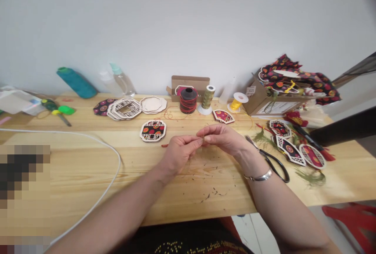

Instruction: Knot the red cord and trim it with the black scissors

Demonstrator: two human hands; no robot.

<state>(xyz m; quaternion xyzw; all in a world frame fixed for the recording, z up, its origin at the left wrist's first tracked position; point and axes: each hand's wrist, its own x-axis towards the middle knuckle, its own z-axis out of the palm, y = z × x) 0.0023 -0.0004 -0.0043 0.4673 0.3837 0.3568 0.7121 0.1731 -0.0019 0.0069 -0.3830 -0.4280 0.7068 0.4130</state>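
Observation:
My left hand (pixel 184 150) and my right hand (pixel 220 138) meet above the middle of the wooden table (pixel 176 203). Thumb and forefinger of each are pinched together, and what lies between them is too small to make out. A short bit of red cord (pixel 165 145) shows on the table just left of my left hand. Behind that hand lies a lattice-framed ornament (pixel 153 131) with dark patterned fabric. Black-handled scissors (pixel 276 164) rest beside my right wrist, partly hidden by it.
Along the wall stand a spool of dark red cord (pixel 188 101), a green-gold thread cone (pixel 207 99), a yellow spool (pixel 237 102) and a box of fabric (pixel 276 103). Wooden frames (pixel 127 108) lie at left; finished ornaments (pixel 313 156) at right. A white cable (pixel 116 167) crosses the left side.

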